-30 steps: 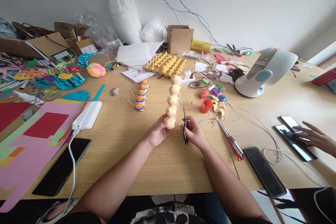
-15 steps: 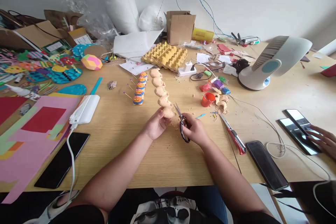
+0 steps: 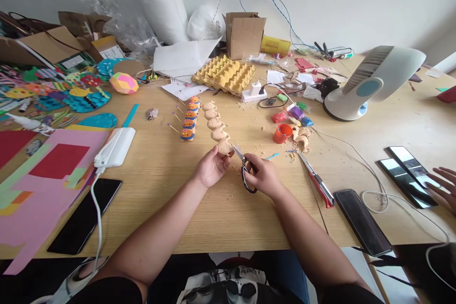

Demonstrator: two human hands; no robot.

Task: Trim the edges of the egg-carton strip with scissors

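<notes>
My left hand (image 3: 210, 169) grips the near end of a strip of egg-carton cups (image 3: 214, 124) that runs away from me across the wooden table (image 3: 228, 218). My right hand (image 3: 264, 176) is closed round the black handles of a pair of scissors (image 3: 241, 165), whose blades touch the strip's nearest cup. Just left of the strip lies a painted orange and blue row of cups (image 3: 189, 119) stuck with pins. Cardboard crumbs lie scattered around both hands.
A yellow egg tray (image 3: 225, 75), a cardboard box (image 3: 244, 35), a white fan (image 3: 370, 83), an orange cup (image 3: 281, 133), a red-handled knife (image 3: 316, 182), phones (image 3: 361, 222) and cables lie to the right. Coloured paper (image 3: 53, 171) and a phone (image 3: 84, 218) lie left. Another person's hand (image 3: 443, 186) reaches in at right.
The strip has swung left and lower towards the painted row. The scissors have turned from pointing away to pointing left at the nearest cup. The other person's hand has drawn back.
</notes>
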